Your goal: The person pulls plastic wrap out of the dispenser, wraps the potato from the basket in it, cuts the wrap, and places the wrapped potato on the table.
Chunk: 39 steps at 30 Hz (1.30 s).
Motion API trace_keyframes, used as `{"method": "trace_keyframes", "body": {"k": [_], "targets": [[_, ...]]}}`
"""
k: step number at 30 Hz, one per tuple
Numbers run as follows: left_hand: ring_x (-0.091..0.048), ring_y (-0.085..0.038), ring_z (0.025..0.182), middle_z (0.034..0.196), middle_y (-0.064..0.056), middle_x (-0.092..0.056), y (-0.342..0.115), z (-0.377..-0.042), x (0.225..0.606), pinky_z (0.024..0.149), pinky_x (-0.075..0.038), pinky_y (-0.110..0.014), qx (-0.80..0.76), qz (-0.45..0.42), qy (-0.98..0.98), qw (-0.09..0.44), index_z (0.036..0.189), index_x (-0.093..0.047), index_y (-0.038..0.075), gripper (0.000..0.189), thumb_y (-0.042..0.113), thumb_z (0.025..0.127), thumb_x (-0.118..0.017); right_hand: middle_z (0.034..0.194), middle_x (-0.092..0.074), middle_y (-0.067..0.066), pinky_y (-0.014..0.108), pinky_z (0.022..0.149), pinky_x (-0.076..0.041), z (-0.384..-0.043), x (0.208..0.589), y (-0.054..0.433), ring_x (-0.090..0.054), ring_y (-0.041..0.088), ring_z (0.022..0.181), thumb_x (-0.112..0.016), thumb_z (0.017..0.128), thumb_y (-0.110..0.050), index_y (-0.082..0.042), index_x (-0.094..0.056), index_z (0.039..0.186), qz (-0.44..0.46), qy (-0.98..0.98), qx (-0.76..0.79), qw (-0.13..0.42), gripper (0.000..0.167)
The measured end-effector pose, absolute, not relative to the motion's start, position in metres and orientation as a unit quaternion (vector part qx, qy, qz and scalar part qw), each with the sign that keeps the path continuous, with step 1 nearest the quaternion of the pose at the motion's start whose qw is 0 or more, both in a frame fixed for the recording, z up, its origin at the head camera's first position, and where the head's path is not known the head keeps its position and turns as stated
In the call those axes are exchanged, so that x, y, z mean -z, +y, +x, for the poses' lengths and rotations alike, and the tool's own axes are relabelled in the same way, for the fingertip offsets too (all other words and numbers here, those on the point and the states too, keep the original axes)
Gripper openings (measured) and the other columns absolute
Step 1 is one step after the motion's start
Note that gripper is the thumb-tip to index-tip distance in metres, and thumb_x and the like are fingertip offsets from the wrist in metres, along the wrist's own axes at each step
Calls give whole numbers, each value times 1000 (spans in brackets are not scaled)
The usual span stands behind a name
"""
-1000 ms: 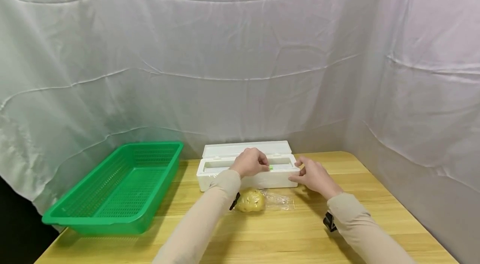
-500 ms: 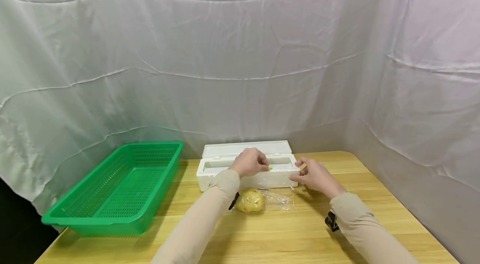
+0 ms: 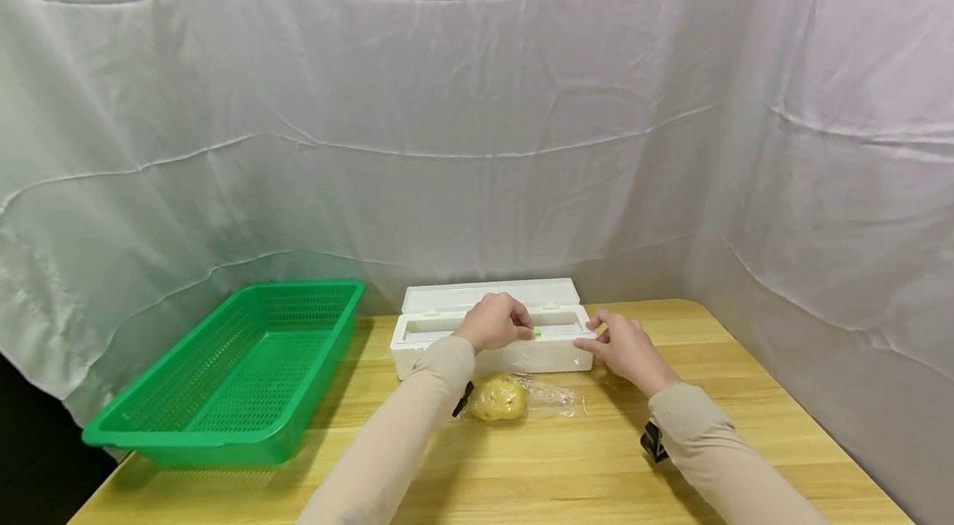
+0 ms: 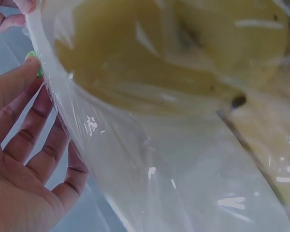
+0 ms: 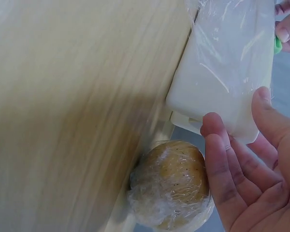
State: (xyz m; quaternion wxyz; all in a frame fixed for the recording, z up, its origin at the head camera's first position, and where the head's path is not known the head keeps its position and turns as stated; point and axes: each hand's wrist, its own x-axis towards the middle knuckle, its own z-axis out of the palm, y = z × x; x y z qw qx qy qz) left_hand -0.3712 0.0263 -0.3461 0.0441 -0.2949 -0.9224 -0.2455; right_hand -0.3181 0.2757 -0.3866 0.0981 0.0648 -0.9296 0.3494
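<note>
A white cling film dispenser box (image 3: 522, 357) stands on the table with its lid (image 3: 492, 295) raised. My left hand (image 3: 493, 321) reaches over its front edge and pinches the small green slider (image 3: 537, 333) on the rim. With thumb and fingers, my right hand (image 3: 624, 349) holds the box's right end. Clear film (image 5: 232, 48) hangs over the box front. Before the box lies a potato (image 3: 498, 397) in clear film, its loose end trailing right. In the right wrist view, another film-wrapped potato (image 5: 171, 179) sits beside my right fingers, mostly hidden from the head camera by that hand.
A green perforated plastic basket (image 3: 313, 417) stands at the left of the wooden table (image 3: 566, 475). A grey-white cloth (image 3: 477, 94) hangs behind the table and along its right side.
</note>
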Motion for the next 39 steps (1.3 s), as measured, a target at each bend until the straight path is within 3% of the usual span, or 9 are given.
{"method": "trace_keyframes", "body": {"k": [14,26,39], "targets": [[-62,-6,75,82,9,-78,-3,-380,344,75,-52,-29,239,-290,-926,40,84,-83,21,9,24,91,-88,79,-75,14,32,63,-52,-322,390,281,-71,25,65,-79,99,-23,-1,-62,114,78,-927,-350,106,32],[-62,-7,79,92,5,-82,-23,-385,351,80,-52,-28,275,-297,-914,30,88,-85,18,5,21,92,-87,82,-77,14,31,59,-53,-323,393,286,-71,24,66,-80,98,-22,-1,-63,118,74,-924,-362,95,33],[-65,-6,76,91,2,-83,-36,-383,347,72,-53,-25,274,-317,-907,35,89,-85,13,4,15,91,-87,81,-78,14,30,54,-53,-326,394,288,-71,26,64,-80,98,-19,-1,-63,116,84,-923,-362,104,30]]}}
